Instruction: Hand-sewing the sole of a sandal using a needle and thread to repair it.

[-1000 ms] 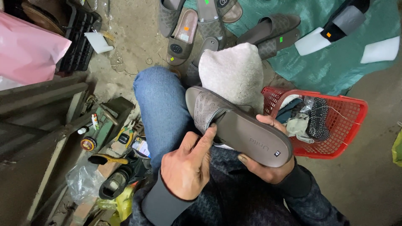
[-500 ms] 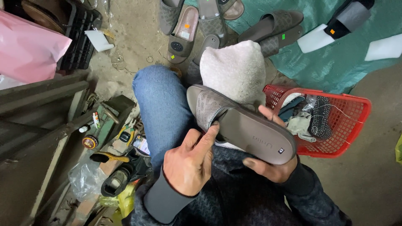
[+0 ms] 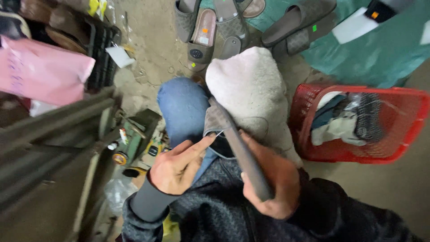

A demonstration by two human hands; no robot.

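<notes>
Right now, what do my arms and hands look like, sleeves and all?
Both hands are bare, without gloves or rings that show. The left hand comes out of a snug plain grey cuff under a dark, speckled knit sleeve. The right hand comes out of the same dark knit sleeve, looser at the wrist.

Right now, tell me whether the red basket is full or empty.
Partly filled: the red basket holds a loose heap of cloths, below its rim.

Single head cam, looks steeply down, close on lap; floor beyond.
</notes>
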